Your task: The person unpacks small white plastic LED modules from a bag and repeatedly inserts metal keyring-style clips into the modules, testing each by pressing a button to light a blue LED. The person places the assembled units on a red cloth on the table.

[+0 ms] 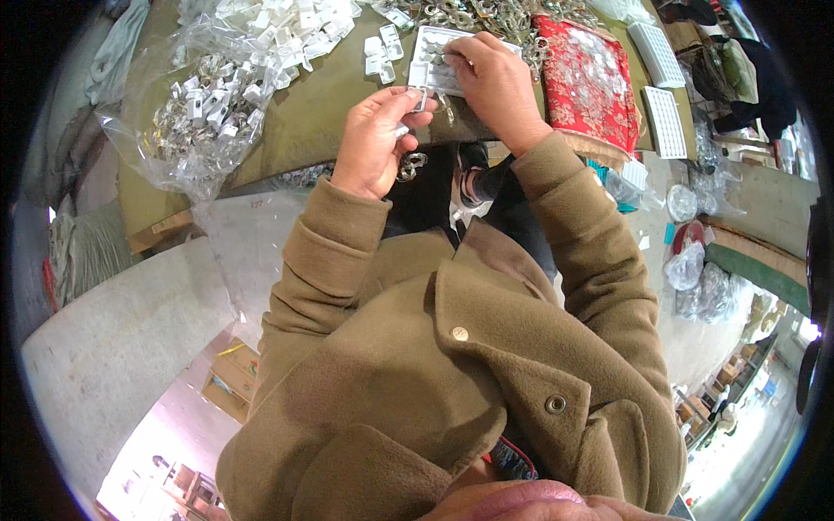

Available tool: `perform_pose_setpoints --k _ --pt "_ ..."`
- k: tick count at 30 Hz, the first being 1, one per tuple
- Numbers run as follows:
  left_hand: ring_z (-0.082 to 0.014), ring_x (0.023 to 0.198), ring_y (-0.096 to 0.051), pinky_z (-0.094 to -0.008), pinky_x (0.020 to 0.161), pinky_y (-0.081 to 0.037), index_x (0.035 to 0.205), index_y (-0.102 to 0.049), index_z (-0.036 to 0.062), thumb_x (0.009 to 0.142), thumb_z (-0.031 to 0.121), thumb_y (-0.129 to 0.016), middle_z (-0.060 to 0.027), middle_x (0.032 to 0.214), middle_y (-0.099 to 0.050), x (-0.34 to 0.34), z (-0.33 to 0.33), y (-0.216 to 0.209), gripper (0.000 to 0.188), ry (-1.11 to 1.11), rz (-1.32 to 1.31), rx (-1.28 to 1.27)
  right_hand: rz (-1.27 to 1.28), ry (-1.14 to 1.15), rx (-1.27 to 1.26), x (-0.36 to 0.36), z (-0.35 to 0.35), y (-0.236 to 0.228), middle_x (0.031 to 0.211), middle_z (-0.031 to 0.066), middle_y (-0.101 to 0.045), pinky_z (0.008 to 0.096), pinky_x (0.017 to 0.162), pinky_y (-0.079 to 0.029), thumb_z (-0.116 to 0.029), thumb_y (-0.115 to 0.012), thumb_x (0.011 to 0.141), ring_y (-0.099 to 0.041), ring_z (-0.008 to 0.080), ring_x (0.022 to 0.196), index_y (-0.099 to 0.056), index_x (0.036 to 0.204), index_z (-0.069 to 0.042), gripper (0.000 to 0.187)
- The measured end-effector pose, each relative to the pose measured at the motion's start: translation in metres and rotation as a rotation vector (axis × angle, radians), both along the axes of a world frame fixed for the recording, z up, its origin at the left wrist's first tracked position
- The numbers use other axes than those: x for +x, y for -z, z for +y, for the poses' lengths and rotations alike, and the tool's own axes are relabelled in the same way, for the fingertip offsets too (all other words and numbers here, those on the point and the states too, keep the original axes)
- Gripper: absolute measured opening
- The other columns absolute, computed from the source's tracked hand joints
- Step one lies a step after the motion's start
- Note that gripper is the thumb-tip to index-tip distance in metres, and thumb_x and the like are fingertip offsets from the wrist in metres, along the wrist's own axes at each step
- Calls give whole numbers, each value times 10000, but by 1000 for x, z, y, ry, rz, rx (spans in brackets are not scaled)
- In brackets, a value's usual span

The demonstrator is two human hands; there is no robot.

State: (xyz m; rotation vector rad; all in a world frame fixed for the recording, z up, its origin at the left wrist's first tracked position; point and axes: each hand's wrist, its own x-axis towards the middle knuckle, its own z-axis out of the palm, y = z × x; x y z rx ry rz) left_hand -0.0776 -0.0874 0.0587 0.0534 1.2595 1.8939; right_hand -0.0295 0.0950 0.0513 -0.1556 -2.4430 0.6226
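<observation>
Between the thumb and fingers of my left hand [373, 139] is a small white rectangular piece [421, 101] with a metal-looking edge. A metal keyring-like fitting [412, 166] hangs below that hand. My right hand [497, 91] is over a white compartment tray [426, 43], its fingers bent and pinched together above the small round greyish parts [445, 76] inside. What the right fingertips hold, if anything, is too small to make out. Another metal fitting [446, 110] lies at the table's near edge, between my hands.
White plastic pieces [300, 30] are heaped at the far left, beside a clear bag [201, 113] of white and metal parts. A few white pieces [380, 54] lie left of the tray. A red patterned cloth [586, 82] and white grid trays [665, 122] are on the right.
</observation>
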Motion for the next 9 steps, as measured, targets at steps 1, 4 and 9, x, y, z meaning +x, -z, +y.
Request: perform_pose_setpoints --k 1,4,9 --pt "-71 834 -643 -169 555 -475 982 -646 58 939 194 -607 -41 940 -690 -1 0 1 148 3 -4 -13 -60 30 72 -1 -1 3 840 116 -619 383 649 -515 -119 -626 855 -629 323 727 -667 935 -79 98" --pt "-49 808 -647 -141 518 -458 1057 -646 40 945 177 -605 -61 990 -697 2 0 3 182 -10 1 29 -101 23 54 0 -4 5 866 115 -618 425 676 -507 -101 -610 842 -623 357 794 -642 944 -83 108" --pt "-59 886 -656 -123 578 -482 1101 -640 28 943 193 -615 -60 1036 -695 6 -3 -1 230 -33 -39 -3 -83 8 39 3 -5 0 885 121 -609 442 675 -514 -118 -607 841 -628 359 780 -620 946 -86 110"
